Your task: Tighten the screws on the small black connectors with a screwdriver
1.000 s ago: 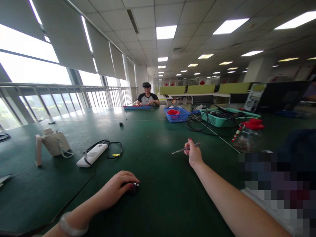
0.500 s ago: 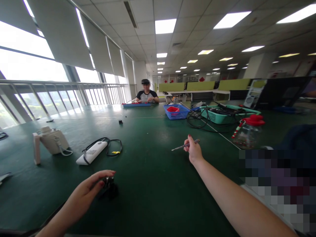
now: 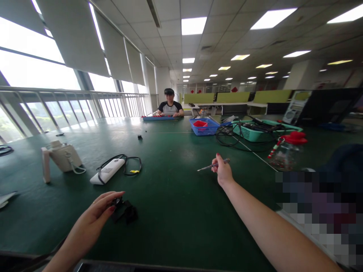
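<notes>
My left hand [image 3: 95, 215] is closed, thumb and fingers pinching a small dark part [image 3: 117, 202] with a shiny spot, low over the near left of the table. Just right of those fingers is a black blocky piece [image 3: 130, 213]; whether it is joined to the pinched part I cannot tell. My right hand [image 3: 222, 170] is wrapped round a slim screwdriver [image 3: 204, 168], its metal shaft pointing left and slightly down over the green table. Most of the handle is hidden by the fingers.
On the green table [image 3: 170, 189] are a white power bank [image 3: 109, 172] with a black cable, a cream camera-like device [image 3: 64, 156], a blue basket [image 3: 205, 130], a teal basket [image 3: 251, 135] of cables and a red-lidded jar [image 3: 287, 153]. A person [image 3: 169, 107] sits at the far end.
My left hand has moved slightly left with the small dark part, and the black piece beside it now shows more plainly. My right hand holds the screwdriver almost unmoved. The view has shifted slightly.
</notes>
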The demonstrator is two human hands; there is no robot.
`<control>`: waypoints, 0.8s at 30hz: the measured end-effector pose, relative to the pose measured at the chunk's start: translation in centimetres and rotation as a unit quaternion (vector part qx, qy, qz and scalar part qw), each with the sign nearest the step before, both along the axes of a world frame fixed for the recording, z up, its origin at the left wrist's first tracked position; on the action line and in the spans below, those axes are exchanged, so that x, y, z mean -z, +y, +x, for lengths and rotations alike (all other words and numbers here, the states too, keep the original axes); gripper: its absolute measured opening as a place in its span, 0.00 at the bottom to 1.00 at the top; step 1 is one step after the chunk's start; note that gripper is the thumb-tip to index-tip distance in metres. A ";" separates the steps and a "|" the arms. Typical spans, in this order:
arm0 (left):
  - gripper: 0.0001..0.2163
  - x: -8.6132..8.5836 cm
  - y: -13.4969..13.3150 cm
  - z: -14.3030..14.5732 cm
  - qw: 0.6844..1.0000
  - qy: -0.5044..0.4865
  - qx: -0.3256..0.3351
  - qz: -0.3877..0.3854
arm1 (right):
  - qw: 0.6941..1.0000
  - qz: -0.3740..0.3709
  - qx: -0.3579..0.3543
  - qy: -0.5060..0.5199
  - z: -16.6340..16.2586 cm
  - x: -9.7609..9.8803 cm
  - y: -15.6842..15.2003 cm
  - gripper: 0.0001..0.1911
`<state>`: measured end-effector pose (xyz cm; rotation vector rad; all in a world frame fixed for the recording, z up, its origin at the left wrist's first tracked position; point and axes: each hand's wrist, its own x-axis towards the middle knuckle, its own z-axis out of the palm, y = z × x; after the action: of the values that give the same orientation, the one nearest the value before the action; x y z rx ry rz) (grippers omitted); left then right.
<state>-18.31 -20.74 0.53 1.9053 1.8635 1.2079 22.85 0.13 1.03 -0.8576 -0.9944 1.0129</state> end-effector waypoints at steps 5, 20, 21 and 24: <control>0.16 0.4 0.0 1.0 0.999 0.037 0.035 -0.012 | 1.000 0.001 -0.004 -0.001 -0.1 -0.2 -0.3 0.25; 0.11 -0.7 0.6 0.9 0.982 0.145 0.116 -0.031 | 1.000 0.020 -0.011 -0.015 -0.1 0.4 0.3 0.25; 0.11 -1.1 0.7 0.9 0.979 0.154 0.126 -0.040 | 1.000 0.020 -0.013 -0.017 -0.1 0.4 0.3 0.25; 0.12 -2.0 0.8 1.0 0.970 0.182 0.153 -0.055 | 0.999 0.022 -0.017 -0.023 -0.1 0.5 0.4 0.25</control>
<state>-17.28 -19.93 2.50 2.3624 1.6577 0.6821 22.78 0.48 0.56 -0.8345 -1.0694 0.9999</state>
